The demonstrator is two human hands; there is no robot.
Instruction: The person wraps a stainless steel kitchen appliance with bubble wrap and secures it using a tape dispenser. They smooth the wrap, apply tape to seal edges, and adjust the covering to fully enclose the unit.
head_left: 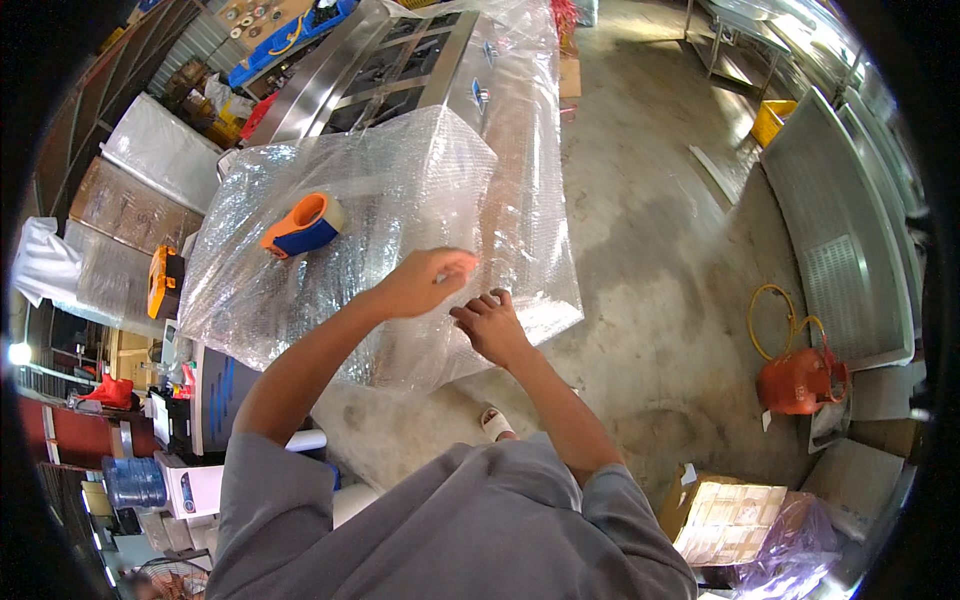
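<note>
Clear bubble wrap (390, 180) is draped over the near end and right side of a stainless steel cooking range (350, 95). My left hand (428, 282) is over the wrap's front right part, its fingers curled together; whether anything thin is between them is hidden. Close by, at the wrap's near edge, my right hand (490, 325) has its fingers bent onto the sheet and appears to grip it. A tape dispenser (303, 225), orange and blue with a roll of tape, lies on the wrapped top to the left of my hands.
At the right, a red gas cylinder (800, 380) with a yellow hose stands by leaning metal panels (845, 230). A cardboard box (730, 515) is at the lower right. Wrapped boxes (135, 205) and an orange case (165, 282) line the left. Concrete floor (650, 250) runs along the right.
</note>
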